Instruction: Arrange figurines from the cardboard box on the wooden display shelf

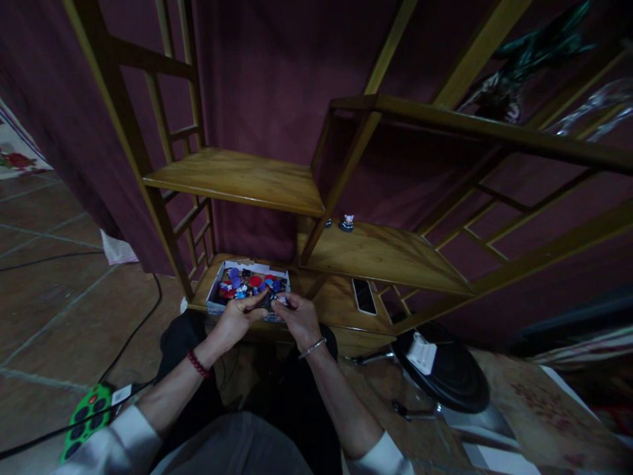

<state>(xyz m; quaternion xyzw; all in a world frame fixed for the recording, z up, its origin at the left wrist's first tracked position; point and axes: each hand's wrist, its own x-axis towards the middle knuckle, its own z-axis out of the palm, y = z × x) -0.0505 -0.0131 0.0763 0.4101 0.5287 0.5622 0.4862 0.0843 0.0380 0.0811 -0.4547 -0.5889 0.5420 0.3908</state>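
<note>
Both hands meet over the front right corner of a white box [215, 302] full of small colourful figurines [240, 290] and round bases. My left hand [242, 319] pinches a small dark piece, apparently the base of a figurine, between thumb and forefinger. Against it, the fingers of my right hand [301, 318] close on a small figurine [281, 299] with a pale pinkish head. Whether figurine and base are joined cannot be made out. Another figurine [347, 222] stands upright on a dark base on the middle shelf, with one more partly hidden behind the shelf post.
A wooden shelf unit [237, 177] rises in front, its upright post [341, 188] right of the box. On the lower board lies a phone [364, 296]. At right stands a round black stool [445, 376]; at lower left, a green power strip [88, 419] with cables.
</note>
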